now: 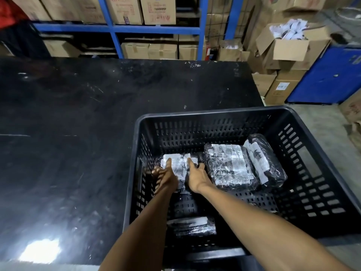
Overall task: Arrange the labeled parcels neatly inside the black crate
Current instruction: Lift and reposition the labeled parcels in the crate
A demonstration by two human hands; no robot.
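The black slotted crate [304,133] stands at the right end of a black table. Inside lie several black-wrapped parcels with white labels. My left hand [166,178] and my right hand [196,178] both rest on one parcel [180,163] in the crate's far left corner, fingers spread over its label. A larger parcel [228,165] lies flat in the middle, and another parcel [263,159] leans against its right side. A fourth parcel [192,226] lies near the front wall, between my forearms.
The black table [78,133] stretches to the left of the crate. Blue shelving [115,28] with cardboard boxes stands behind it. An open carton [289,47] and a blue bin [328,75] are at the right, over a grey floor.
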